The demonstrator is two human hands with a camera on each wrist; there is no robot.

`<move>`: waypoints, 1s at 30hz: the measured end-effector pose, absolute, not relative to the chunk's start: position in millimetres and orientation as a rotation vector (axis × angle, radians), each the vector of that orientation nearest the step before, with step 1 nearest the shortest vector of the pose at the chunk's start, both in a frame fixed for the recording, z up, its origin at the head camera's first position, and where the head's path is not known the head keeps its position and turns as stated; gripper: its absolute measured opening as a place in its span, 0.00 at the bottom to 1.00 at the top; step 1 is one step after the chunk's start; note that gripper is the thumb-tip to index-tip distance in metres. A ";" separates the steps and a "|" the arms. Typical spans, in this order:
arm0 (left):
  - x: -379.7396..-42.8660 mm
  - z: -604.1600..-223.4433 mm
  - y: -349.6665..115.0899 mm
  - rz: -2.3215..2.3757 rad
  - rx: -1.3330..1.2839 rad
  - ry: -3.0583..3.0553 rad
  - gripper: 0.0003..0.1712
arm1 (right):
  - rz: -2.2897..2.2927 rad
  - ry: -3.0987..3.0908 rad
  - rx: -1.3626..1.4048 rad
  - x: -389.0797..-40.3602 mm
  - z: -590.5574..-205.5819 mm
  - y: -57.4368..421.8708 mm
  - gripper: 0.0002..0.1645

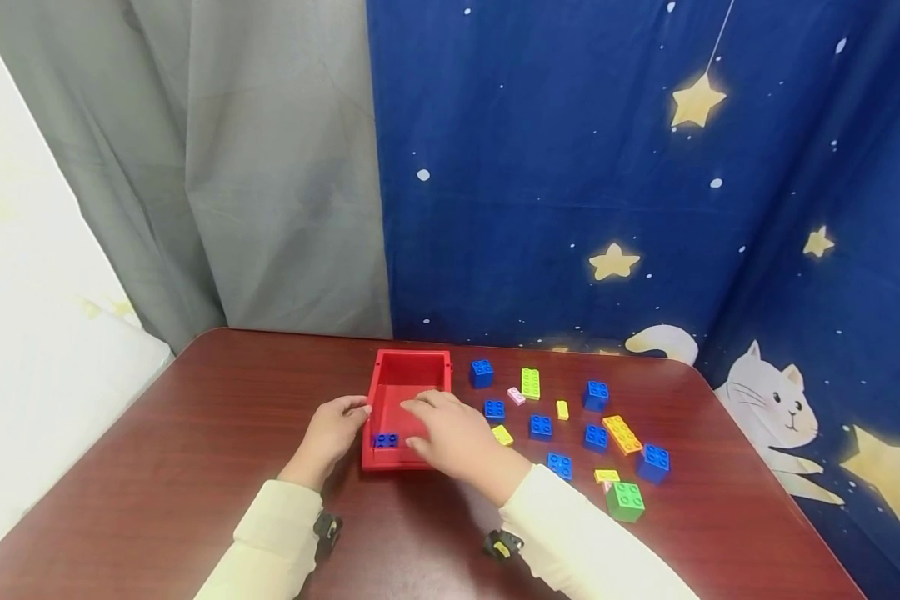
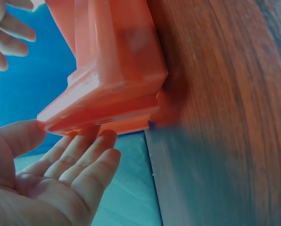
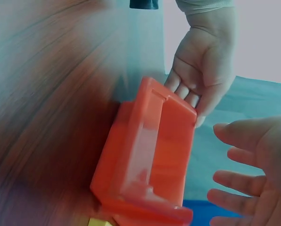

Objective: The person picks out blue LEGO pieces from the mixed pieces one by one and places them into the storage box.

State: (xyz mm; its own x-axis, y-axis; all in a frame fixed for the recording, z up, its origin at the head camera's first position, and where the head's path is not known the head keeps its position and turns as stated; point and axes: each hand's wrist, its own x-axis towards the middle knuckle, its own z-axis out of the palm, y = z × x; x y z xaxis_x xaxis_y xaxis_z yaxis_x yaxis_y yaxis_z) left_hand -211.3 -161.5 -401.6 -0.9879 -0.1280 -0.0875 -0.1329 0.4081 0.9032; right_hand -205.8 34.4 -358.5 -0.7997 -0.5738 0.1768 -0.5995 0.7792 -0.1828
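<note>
A red plastic box stands on the brown table, open side up. One blue brick lies inside, at its near left corner. My left hand holds the box's left rim; in the left wrist view its thumb touches the rim while the fingers reach under the lip. Over the box's right side hovers my right hand, its fingers spread and slightly bent. In the right wrist view that hand has nothing between thumb and fingers and is apart from the box.
To the right of the box lie several loose bricks: blue ones such as a tall brick, a lime brick, an orange brick, a green brick, and small yellow and pink pieces. Curtains hang behind the table.
</note>
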 end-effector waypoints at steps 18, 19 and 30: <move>-212.6 -401.5 -161.0 1.713 -0.253 2.604 0.24 | 0.352 -2.757 0.859 -193.7 -365.3 88.0 0.42; -212.6 -401.7 -161.1 1.712 -0.256 2.604 0.24 | 0.349 -2.757 0.851 -193.6 -366.2 90.5 0.42; -213.5 -403.0 -160.9 1.712 -0.264 2.611 0.24 | 0.323 -2.788 0.772 -197.1 -381.8 114.0 0.40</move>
State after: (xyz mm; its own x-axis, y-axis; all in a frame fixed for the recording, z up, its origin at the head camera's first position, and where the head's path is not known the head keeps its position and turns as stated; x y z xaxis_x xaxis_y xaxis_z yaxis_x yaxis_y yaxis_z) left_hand -213.5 -160.9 -403.0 -0.9857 -0.1364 -0.0988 -0.1449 0.3889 0.9098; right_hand -197.1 114.0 -381.8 -0.8345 -0.4761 0.2774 -0.5268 0.8369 -0.1487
